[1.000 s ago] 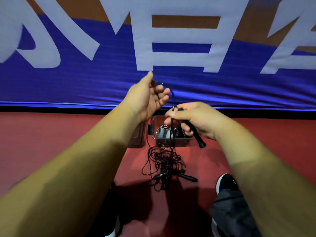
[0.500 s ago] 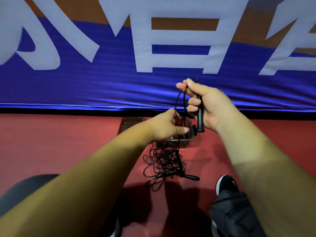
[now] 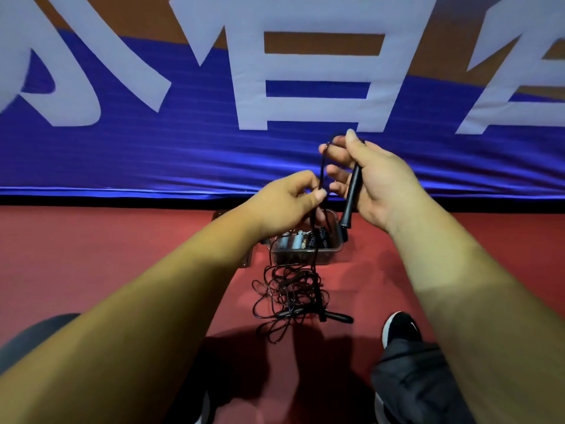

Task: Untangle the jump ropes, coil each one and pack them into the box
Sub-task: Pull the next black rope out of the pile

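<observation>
Your right hand (image 3: 385, 185) grips one black handle (image 3: 352, 194) nearly upright. Its thin black cord (image 3: 321, 166) loops off the top and runs down through your left hand (image 3: 284, 203), which pinches it. The rest lies as a loose tangle (image 3: 290, 295) on the floor (image 3: 122, 255), just in front of the clear box (image 3: 305, 257) near the floor's far edge. Coiled ropes (image 3: 319, 240) sit inside the box.

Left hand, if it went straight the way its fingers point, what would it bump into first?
Probably the curled fingers of the right hand, just beyond the left hand pinching the rope, with the black handle right behind. Depth is hard to judge from one view.
</observation>
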`<state>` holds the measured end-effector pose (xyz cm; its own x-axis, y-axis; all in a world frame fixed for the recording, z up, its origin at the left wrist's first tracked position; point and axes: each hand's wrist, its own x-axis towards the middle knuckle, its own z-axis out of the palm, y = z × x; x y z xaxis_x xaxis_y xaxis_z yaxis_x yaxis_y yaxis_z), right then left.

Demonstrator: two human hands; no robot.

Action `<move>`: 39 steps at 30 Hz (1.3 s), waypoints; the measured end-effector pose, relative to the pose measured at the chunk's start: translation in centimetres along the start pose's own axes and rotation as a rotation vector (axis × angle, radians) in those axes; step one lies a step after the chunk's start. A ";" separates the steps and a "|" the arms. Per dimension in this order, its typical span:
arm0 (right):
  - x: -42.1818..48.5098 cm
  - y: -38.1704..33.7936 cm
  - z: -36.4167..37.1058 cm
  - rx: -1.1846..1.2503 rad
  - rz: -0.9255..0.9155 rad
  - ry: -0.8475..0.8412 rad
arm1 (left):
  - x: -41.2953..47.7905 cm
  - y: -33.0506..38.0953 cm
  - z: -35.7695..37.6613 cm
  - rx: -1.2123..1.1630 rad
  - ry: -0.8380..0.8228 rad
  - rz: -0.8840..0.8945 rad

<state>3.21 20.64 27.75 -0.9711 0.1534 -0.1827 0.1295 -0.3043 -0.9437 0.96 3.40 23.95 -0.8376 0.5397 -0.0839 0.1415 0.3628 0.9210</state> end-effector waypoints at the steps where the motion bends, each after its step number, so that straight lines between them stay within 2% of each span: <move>1: 0.1 0.1 -0.1 -0.030 0.001 0.014 | -0.2 0.5 -0.1 -0.074 0.007 -0.012; 5: 0.4 1.4 -0.6 -0.357 0.080 0.017 | -0.5 2.7 -1.0 -0.430 0.101 -0.033; 8: -0.1 2.3 -0.2 -0.513 0.231 -0.144 | -0.2 3.6 -2.3 -0.624 0.260 -0.025; 11: -1.0 2.6 0.3 -0.511 0.307 -0.262 | 0.2 3.5 -3.8 -0.725 0.370 -0.039; 15: -1.1 2.7 0.2 -0.449 0.256 -0.357 | 0.8 2.6 -5.1 -0.868 0.494 -0.069; 18: -1.2 2.8 0.7 -0.380 0.174 -0.364 | 1.0 2.3 -5.3 -0.932 0.446 -0.107; 21: -1.1 2.6 1.4 -0.256 0.121 -0.298 | 0.9 2.0 -4.7 -0.839 0.330 -0.237; 24: -0.8 2.3 1.8 -0.173 0.061 -0.179 | 0.6 1.4 -3.5 -0.615 0.174 -0.333; 27: -0.7 2.0 2.1 -0.024 0.061 -0.076 | 0.1 0.4 -2.1 -0.402 -0.090 -0.321; 29: -0.6 1.8 2.2 0.031 0.095 -0.049 | -0.2 -0.2 -1.3 -0.329 -0.206 -0.261; 31: -0.6 1.7 2.2 0.047 0.123 -0.028 | -0.4 -0.8 -1.1 -0.273 -0.232 -0.220; 35: -0.1 1.6 2.1 0.140 0.064 0.036 | -0.3 -2.2 -1.5 0.051 -0.167 -0.233; 39: 0.6 1.6 1.1 0.115 0.019 0.108 | -0.5 -2.1 -1.5 -0.052 -0.189 -0.306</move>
<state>2.59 19.27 26.45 -0.9407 0.2452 -0.2345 0.1176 -0.4128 -0.9032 0.27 1.23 22.59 -0.7244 0.5447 -0.4226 -0.1315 0.4926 0.8603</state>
